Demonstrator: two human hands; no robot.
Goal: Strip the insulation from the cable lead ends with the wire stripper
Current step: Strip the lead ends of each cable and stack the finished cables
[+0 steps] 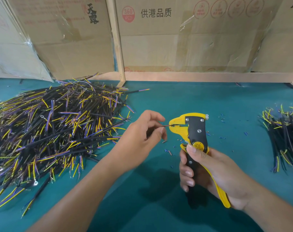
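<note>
My right hand (214,174) grips the handles of a yellow and black wire stripper (194,129), held upright over the green table with its jaws pointing left. My left hand (142,136) pinches a thin brown lead (166,125) between thumb and forefinger, and the lead's tip sits inside the stripper's jaws. The rest of that cable is hidden under my left hand. A big heap of black cables (55,129) with yellow, blue and purple leads lies to the left.
A smaller bundle of black cables (284,136) lies at the right edge. Small blue and brown insulation scraps (169,152) are scattered on the green table (159,190) around the stripper. Cardboard boxes (159,39) and a wooden frame stand along the back.
</note>
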